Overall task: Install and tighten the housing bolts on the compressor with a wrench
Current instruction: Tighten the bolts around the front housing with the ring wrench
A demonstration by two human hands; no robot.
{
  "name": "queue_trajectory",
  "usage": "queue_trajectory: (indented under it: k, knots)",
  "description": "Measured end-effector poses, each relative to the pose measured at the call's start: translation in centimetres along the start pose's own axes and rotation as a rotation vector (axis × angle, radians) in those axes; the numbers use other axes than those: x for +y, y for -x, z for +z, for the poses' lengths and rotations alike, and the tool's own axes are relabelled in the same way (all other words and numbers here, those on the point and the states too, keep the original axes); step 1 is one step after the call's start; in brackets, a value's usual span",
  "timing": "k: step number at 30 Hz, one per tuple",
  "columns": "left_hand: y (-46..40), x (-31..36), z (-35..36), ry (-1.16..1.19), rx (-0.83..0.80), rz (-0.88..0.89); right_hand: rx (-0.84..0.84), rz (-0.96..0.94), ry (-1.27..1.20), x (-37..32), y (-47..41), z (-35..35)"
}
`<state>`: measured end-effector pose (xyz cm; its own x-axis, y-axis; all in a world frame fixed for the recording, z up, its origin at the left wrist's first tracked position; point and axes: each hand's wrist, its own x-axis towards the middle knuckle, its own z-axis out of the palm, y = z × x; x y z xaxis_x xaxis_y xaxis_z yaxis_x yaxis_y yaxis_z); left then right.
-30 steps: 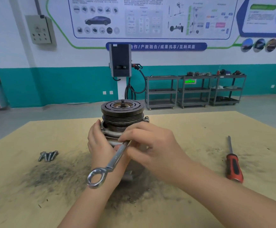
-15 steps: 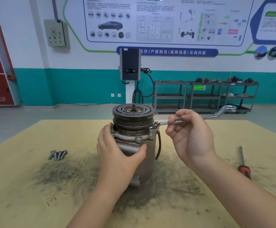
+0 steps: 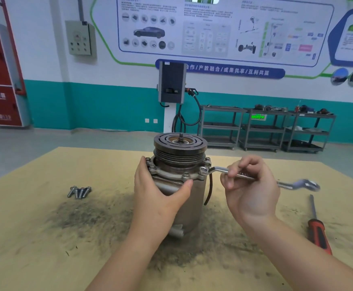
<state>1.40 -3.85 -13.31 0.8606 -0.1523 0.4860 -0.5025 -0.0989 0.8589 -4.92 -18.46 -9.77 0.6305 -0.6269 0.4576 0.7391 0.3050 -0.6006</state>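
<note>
My tan surface [image 3: 45,259], smudged with dark grit at its middle, carries the upright compressor [image 3: 192,196] at centre, a cluster of loose bolts [image 3: 79,192] well to its left, and a red-handled screwdriver [image 3: 316,225] at far right.

Only 1 view exists, from the person's head, looking forward and slightly down across the worktop [image 3: 45,248]. It sits close to the compressor [image 3: 179,177] at centre, both forearms entering from the bottom edge, and reaches the far wall [image 3: 45,59] with its shelving carts [image 3: 266,129].
</note>
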Motion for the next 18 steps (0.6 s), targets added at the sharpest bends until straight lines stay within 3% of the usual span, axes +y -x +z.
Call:
queue_trajectory:
  k: [4, 6, 12, 15, 18]
  knots:
    - [-0.2, 0.0, 0.0, -0.008, -0.003, -0.004, -0.426, -0.576, 0.547, 0.4, 2.0, -0.2]
    - [-0.2, -0.1, 0.0, -0.022, 0.004, -0.002, -0.547, -0.743, 0.802, 0.8, 2.4, 0.1]
    - [-1.1, -0.1, -0.1, -0.042, -0.030, -0.089, -0.718, -0.711, 1.173, 0.9, 3.2, 1.6]
    - [-1.5, -0.5, -0.2, -0.130, -0.045, -0.063, -0.719, -0.717, 1.125, -0.6, 2.8, 2.2]
    - [-0.5, -0.4, -0.1, -0.077, -0.017, -0.027, -0.584, -0.734, 0.967, -2.5, 1.7, 2.4]
